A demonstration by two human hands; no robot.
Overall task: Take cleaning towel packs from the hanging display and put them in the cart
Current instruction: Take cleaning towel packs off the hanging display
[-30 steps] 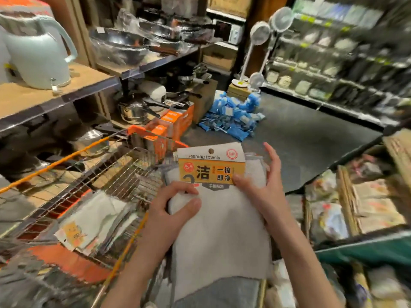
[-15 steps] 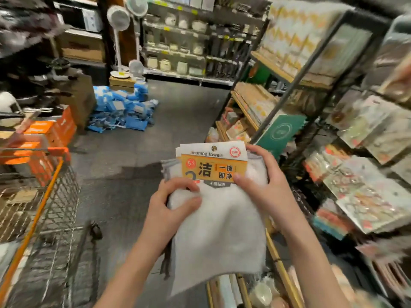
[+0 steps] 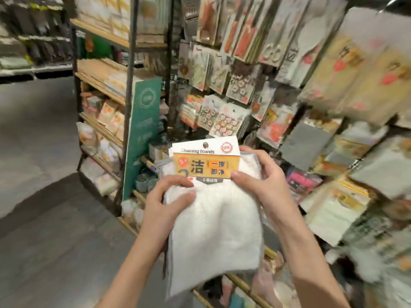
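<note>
Towel pack held in both hands before the hanging display

The left hand (image 3: pixel 164 203) and right hand (image 3: pixel 260 181) each keep a grip on the cleaning towel pack (image 3: pixel 213 230), thumbs on its front, just below-left of the hanging display (image 3: pixel 278 81); a green sign (image 3: pixel 142 134) stands left of the pack.

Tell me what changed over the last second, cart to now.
The view swung right: the cart, in sight a second ago, is out of frame, and the hanging display now fills the right side. Nothing was picked up or let go. The left hand and right hand grip the same towel pack as before, at its top edge by the orange label.
</note>
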